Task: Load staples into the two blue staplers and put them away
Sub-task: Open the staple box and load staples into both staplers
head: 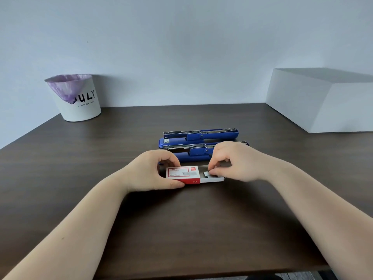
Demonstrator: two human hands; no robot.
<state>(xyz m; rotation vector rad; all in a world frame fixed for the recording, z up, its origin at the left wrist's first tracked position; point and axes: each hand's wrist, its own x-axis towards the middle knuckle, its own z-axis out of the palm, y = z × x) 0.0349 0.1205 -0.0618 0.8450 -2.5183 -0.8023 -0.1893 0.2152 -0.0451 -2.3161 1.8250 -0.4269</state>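
Note:
Two blue staplers lie swung open, side by side, in the middle of the dark table: the far stapler (201, 135) and the near stapler (193, 151), partly behind my hands. In front of them sits a red and white staple box (179, 174) with its grey inner tray (214, 178) slid out to the right. My left hand (153, 171) grips the box sleeve by thumb and fingers. My right hand (236, 161) reaches into the tray and pinches a small strip of staples (206, 174) with thumb and forefinger.
A white bin (78, 98) with a purple liner stands at the back left of the table (181, 229). A large white box (321, 98) sits at the back right against the wall.

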